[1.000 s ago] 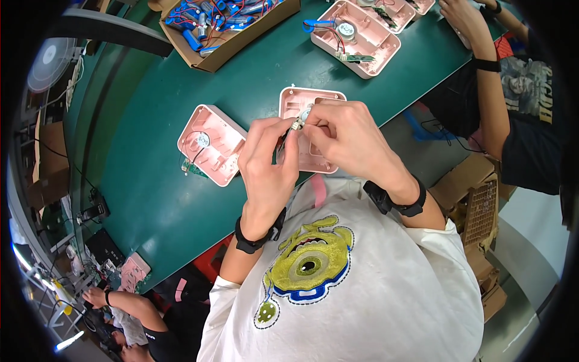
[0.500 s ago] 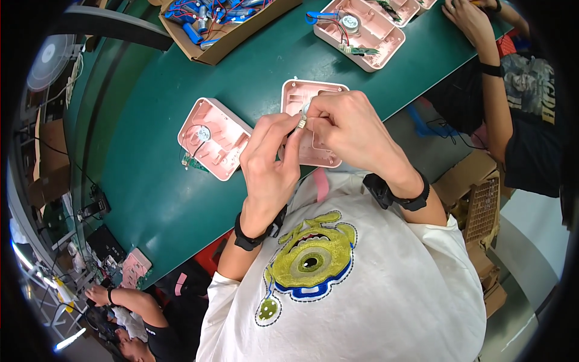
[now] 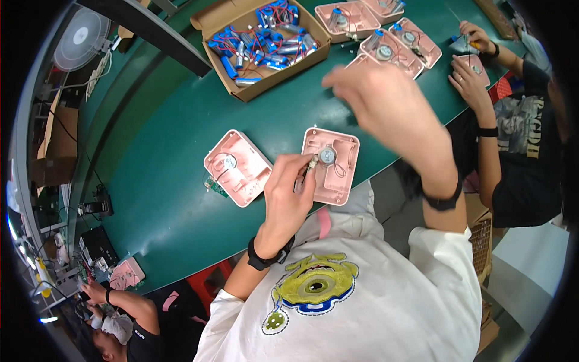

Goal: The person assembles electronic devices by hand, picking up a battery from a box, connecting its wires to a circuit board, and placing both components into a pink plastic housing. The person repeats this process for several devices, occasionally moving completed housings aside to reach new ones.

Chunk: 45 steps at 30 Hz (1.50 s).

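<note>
My left hand (image 3: 288, 192) is closed in a pinch over a pink plastic housing (image 3: 344, 196) at the table's near edge. Between thumb and fingers is a small circuit board (image 3: 310, 167), mostly hidden, with a pale connector at its top. A round speaker (image 3: 327, 156) and a loop of thin dark wire lie in that housing. My right hand (image 3: 386, 99) is raised over the table, right of the battery box, blurred, its fingers pointing left. I see nothing in it, but its grip is not readable. A second pink housing (image 3: 244, 192) with a speaker stands left of my left hand.
An open cardboard box (image 3: 283, 75) of blue and silver batteries with red wires stands at the back. More pink housings (image 3: 431, 51) sit at the far right, partly behind my right hand. A co-worker's hands (image 3: 470, 81) work there; another person's arm (image 3: 129, 301) shows lower left.
My right hand has left the connector and swung up and away to the right. My left hand keeps its pinch on the board. The view has shifted, showing more of the battery box.
</note>
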Tool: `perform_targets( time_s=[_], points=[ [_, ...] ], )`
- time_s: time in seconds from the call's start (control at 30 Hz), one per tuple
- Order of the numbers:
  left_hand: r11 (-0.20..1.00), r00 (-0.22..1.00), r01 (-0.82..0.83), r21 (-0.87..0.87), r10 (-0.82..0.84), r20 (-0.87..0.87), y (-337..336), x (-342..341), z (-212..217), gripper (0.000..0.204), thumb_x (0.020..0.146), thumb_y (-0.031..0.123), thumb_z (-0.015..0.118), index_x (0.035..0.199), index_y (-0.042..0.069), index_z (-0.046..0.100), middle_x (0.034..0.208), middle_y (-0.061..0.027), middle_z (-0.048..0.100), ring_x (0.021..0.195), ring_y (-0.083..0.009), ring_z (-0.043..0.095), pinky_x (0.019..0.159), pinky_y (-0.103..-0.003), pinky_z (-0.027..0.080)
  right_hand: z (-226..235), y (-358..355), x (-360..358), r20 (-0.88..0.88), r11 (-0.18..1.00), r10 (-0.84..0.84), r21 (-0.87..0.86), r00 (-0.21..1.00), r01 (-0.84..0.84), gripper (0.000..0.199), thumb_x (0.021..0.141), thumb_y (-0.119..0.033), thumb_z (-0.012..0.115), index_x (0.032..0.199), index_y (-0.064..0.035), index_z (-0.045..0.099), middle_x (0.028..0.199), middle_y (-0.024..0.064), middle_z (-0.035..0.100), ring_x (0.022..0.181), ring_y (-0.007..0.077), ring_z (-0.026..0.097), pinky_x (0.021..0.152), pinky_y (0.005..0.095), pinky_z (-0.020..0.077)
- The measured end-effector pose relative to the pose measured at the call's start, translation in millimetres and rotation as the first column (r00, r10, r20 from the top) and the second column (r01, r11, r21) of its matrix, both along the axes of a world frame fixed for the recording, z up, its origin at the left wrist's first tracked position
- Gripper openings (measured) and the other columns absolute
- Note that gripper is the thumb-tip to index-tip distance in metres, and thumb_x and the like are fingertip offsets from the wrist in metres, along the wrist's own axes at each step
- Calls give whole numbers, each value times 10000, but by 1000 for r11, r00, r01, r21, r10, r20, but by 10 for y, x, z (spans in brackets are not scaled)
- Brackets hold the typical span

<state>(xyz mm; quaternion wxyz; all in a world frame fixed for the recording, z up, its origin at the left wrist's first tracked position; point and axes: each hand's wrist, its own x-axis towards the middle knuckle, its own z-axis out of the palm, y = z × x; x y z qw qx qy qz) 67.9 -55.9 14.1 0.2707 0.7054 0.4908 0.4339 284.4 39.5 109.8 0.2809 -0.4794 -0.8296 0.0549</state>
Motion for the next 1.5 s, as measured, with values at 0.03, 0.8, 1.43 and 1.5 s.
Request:
perform_targets(
  time_s=[0.03,0.8,1.43,1.5],
  points=[
    [1000,1000,-10,-8,10,2,-17,-6,-11,286,866,-100,755,1146,-41,735,1012,-140,692,808,-234,679,735,-324,563,88,211,17,78,999,-24,-44,997,27,177,908,-49,695,1064,-36,778,924,178,764,866,386,736,786,473,584],
    [1000,999,14,-17,-13,42,-80,-12,-4,249,871,-47,791,1116,-26,752,1016,-122,716,824,-212,680,744,-318,552,-83,1496,-151,-711,772,20,-436,703,-462,158,1067,-159,649,1119,-12,678,890,39,745,724,88,679,577,259,507],
    [989,999,31,-143,-25,39,-10,-65,67,262,889,-23,796,1147,-20,753,988,-100,702,792,-159,626,729,-278,517,-250,91,-126,-813,703,-192,-505,550,-501,122,1010,-94,735,1054,18,755,829,29,714,533,40,569,453,211,396],
    [988,999,33,-152,-28,37,-12,-78,65,262,891,-24,796,1150,-23,751,988,-97,699,791,-154,622,729,-275,515,-275,35,-109,-821,696,-221,-510,526,-505,124,1008,-93,740,1057,20,758,831,35,718,515,35,549,440,211,379]
  ],
)
